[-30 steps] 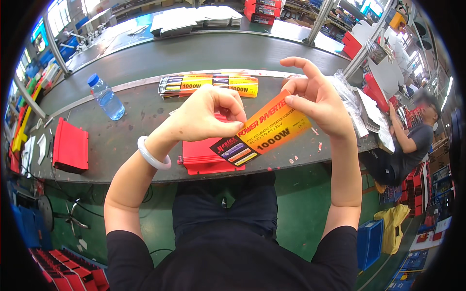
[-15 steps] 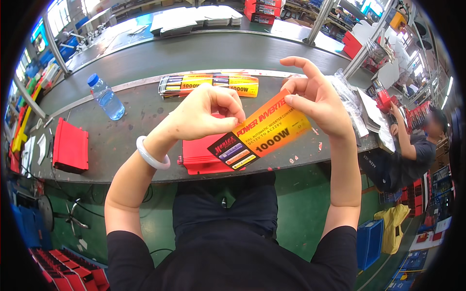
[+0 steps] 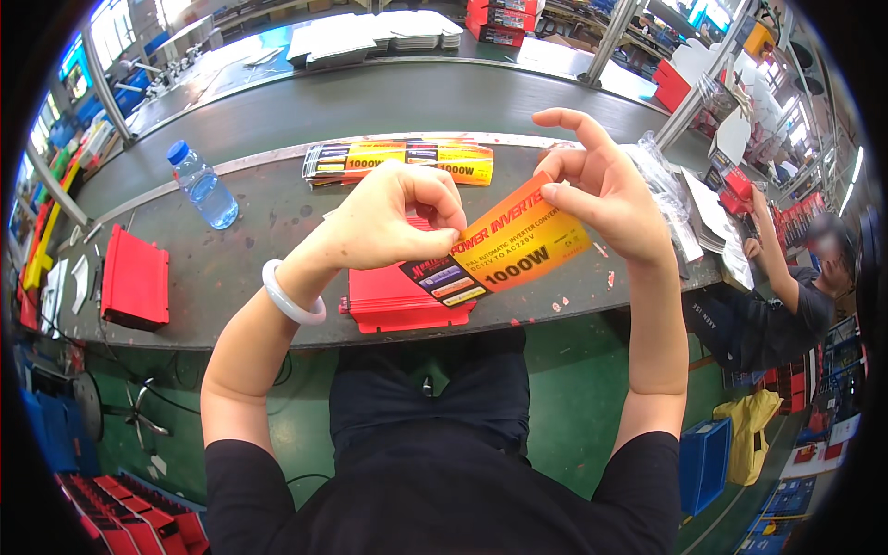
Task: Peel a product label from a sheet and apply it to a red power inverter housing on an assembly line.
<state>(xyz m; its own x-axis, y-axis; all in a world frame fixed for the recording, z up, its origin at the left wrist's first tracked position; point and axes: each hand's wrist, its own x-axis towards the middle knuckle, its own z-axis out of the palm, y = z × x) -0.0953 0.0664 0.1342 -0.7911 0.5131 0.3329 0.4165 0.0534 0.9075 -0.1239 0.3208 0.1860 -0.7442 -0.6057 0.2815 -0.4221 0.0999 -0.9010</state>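
A yellow, orange and black printed label (image 3: 518, 250) is stretched at a slant between my two hands. My left hand (image 3: 407, 213), with a pale bangle on its wrist, pinches the label's upper edge between thumb and fingertips. At the upper right corner, the thumb and a finger of my right hand (image 3: 601, 190) grip it, while the index finger is raised. Beneath the label and my left hand, a red metal inverter case (image 3: 407, 310) lies on the dark workbench, partly covered. Behind my left hand rests a stack of similar labels (image 3: 351, 162).
A water bottle (image 3: 205, 190) lies at the left, with another red case (image 3: 135, 277) nearer the edge. Plastic bags (image 3: 671, 199) and white sheets (image 3: 717, 217) sit at the right. Beyond runs a dark conveyor belt (image 3: 370, 97). A co-worker (image 3: 786, 287) is at the far right.
The label's lower left end has swung up and bent slightly, uncovering more of the red case. Both hands stay nearly in place. The co-worker has lifted a red box a little.
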